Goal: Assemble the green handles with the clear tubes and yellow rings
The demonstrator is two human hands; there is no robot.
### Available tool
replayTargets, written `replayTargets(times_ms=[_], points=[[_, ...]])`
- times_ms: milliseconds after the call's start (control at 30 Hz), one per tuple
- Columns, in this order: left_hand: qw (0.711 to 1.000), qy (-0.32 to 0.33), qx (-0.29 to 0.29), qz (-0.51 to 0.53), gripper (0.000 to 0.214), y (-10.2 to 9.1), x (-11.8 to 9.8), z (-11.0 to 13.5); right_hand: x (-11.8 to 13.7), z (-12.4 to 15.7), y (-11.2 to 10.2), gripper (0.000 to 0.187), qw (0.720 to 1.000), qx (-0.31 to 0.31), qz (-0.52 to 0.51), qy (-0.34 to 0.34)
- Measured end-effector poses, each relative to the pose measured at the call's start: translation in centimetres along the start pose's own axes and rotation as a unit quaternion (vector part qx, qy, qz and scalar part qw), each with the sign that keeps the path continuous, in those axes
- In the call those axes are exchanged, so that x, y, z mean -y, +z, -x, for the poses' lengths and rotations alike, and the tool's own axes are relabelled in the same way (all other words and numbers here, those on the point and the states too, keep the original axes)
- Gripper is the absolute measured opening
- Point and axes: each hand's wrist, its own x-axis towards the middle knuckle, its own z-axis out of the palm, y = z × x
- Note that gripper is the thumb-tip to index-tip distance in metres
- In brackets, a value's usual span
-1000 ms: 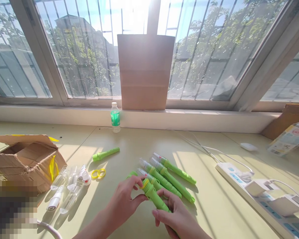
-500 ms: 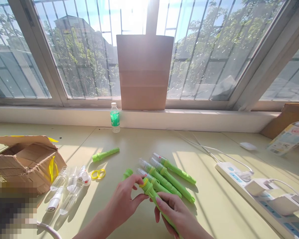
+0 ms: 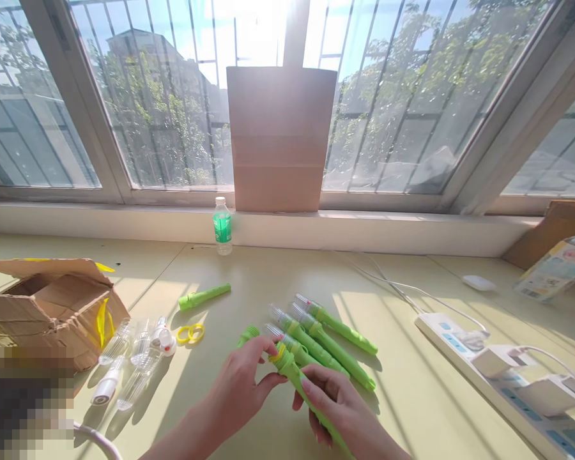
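Note:
My right hand [image 3: 338, 406] is wrapped round the shaft of a green plastic tube handle [image 3: 294, 375], which tilts up to the left. At its upper end sits a yellow ring [image 3: 278, 351], pinched between the index finger and thumb of my left hand [image 3: 246, 370]. Just beyond my hands, several green handles with clear tips [image 3: 311, 326] lie side by side on the table. Partly hidden behind my left fingers is another green threaded end [image 3: 248, 335]. A loose green handle [image 3: 204, 296] lies farther back, with two yellow rings [image 3: 190, 333] left of my hands.
Clear plastic tubes [image 3: 138, 377] and white cylindrical parts [image 3: 108, 388] lie at left beside an open cardboard box [image 3: 84, 319]. A bottle [image 3: 223, 227] stands near the windowsill. At right are a power strip [image 3: 460, 364] with plugs and white cables, and a carton-like package [image 3: 553, 271].
The view has shifted very slightly. My hands keep the same hold on the handle and ring, with only small finger movements of my right hand.

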Motion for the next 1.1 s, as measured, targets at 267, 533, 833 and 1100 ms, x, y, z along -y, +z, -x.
replayTargets(times_ms=[267, 533, 833, 1100], points=[[1.000, 0.017, -0.022, 0.010, 0.025, 0.1, 0.1, 0.0, 0.7, 0.3, 0.1, 0.043, 0.998, 0.007, 0.025, 0.056], [0.999, 0.029, -0.019, 0.025, 0.026, 0.2, 0.0, 0.1, 1.0, 0.3, 0.3, 0.039, 0.997, -0.025, 0.016, 0.072], [0.999, 0.030, -0.022, -0.003, 0.020, 0.2, 0.0, 0.0, 0.0, 0.1, 0.0, 0.045, 0.999, -0.016, 0.045, 0.000], [1.000, 0.024, -0.005, 0.010, 0.036, -0.2, -0.5, 0.0, 0.3, 0.4, 0.3, 0.040, 0.996, -0.022, 0.028, 0.082]])
